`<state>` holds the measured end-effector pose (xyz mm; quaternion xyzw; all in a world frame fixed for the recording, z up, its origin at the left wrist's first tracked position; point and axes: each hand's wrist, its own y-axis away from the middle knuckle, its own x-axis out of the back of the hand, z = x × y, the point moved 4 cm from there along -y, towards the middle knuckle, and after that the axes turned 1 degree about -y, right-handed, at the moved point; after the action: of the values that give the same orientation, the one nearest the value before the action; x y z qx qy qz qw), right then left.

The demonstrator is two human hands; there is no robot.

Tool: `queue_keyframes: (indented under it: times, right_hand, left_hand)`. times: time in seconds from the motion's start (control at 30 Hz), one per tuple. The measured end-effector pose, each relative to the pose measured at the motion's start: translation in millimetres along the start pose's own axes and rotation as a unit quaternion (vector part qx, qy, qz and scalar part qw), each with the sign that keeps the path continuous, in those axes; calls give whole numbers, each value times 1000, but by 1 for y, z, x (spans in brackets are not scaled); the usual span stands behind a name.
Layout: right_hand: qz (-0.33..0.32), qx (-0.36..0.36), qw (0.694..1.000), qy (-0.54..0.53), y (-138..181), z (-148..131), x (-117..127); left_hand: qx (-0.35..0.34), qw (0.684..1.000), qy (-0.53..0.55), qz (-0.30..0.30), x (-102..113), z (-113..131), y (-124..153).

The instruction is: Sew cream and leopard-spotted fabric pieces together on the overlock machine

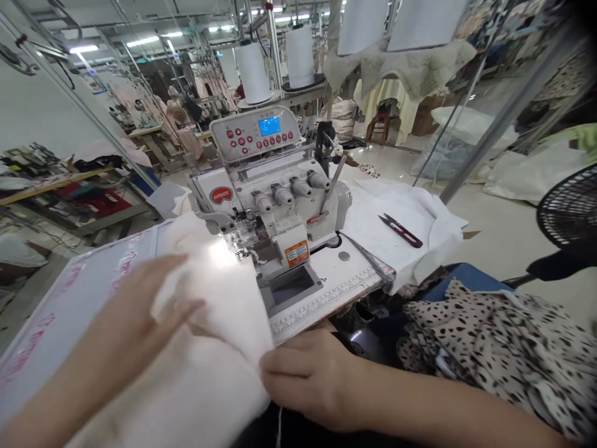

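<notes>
Here, left hand (140,311) spread open and flat on white fabric (219,298) at near left, right hand (308,373) pinching the fabric's near right edge, white fabric lying on the table (69,292), far end touching the overlock machine (275,199), red thread snips (401,230) far right, spotted cloth (504,348) near right.

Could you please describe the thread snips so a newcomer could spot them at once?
Start at the white overlock machine in the middle. To its right lies a white cloth. The thread snips rest on it, the only dark red tool there.
</notes>
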<state>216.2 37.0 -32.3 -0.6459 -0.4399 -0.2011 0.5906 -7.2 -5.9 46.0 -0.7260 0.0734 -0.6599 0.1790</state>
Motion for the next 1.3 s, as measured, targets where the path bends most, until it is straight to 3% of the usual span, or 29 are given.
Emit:
queue_keyframes:
  times: [0.13,0.33,0.4,0.57,0.73,1.0,1.07,1.23,1.3]
  right_hand:
    - [62,22,998,-14,0,1,1]
    - [102,-5,992,-70,-5,4,1]
    - [109,-29,991,-75,-4,6,1]
    - [67,-74,994,-41,0,9,3]
    - [38,-88,993,-69,-1,13,4]
    - [9,-90,995,-51,-14,32,3]
    - [10,-91,995,-33,-16,37,3]
    - [30,-92,995,-22,-17,43,1]
    - [43,-88,994,-39,-18,43,0]
  left_hand:
    - [-42,998,49,-27,-18,18,25]
    - [26,996,56,-67,-14,-1,14]
    - [17,996,48,-72,-14,2,13]
    - [-80,993,79,-19,-20,29,14]
    - [-54,992,101,-44,-30,36,7]
    - [9,984,131,-116,-35,20,-12]
    - [5,984,131,-120,-34,18,-14]
    - [-76,990,103,-58,-25,29,-9]
    - [-71,989,112,-70,-24,30,-9]
